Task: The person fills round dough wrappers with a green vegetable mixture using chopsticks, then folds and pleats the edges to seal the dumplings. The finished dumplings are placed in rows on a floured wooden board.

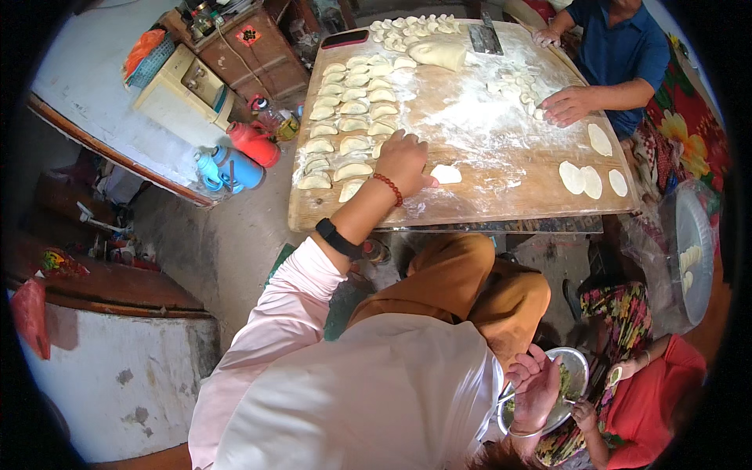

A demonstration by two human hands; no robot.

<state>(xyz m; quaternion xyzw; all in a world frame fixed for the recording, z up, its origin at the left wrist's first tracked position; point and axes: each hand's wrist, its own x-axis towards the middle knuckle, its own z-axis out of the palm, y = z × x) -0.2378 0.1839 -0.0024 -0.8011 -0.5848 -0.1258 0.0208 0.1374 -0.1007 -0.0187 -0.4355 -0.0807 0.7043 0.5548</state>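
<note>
My left hand (404,163), with a red bead bracelet and a black wristband, is low over the wooden board (501,200). Its thumb is spread from the bent fingers, beside a small white dough wrapper (446,174). Several rows of folded dumplings (352,124) lie left of and beyond this hand, which covers part of the nearest row. At lower right, my right hand (535,388) is palm up with loosely curled, separated fingers and nothing visible in it. It overlaps the rim of a metal bowl (578,364) with green filling.
A person in blue (627,55) reaches over small dough pieces (517,84). Flat wrappers (581,179) lie at the board's right. A person in red (654,399) holds a wrapper beside the bowl. A dough lump (439,55) and cleaver (486,37) are farther back; flasks (239,166) stand left.
</note>
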